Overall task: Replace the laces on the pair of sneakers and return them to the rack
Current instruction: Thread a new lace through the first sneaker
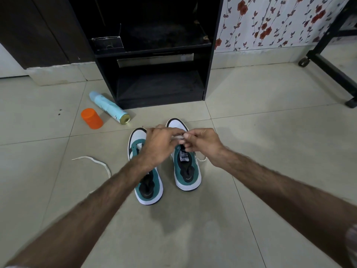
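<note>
Two white and teal sneakers stand side by side on the tiled floor, toes pointing away from me: the left sneaker (pixel 148 182) and the right sneaker (pixel 186 171). Above the right sneaker's front, my left hand (pixel 158 146) and my right hand (pixel 202 143) pinch a short stretch of white lace (pixel 178 136) between their fingertips. More of this lace (pixel 202 158) trails out past the right shoe's side. A second loose white lace (pixel 98 163) lies curled on the floor to the left.
A black shoe rack (pixel 154 55) with open shelves stands just beyond the sneakers. A light blue spray can (pixel 109 107) lies on its side beside an orange cap (pixel 91 118). A black wheeled frame (pixel 328 62) stands at the right by the floral wall.
</note>
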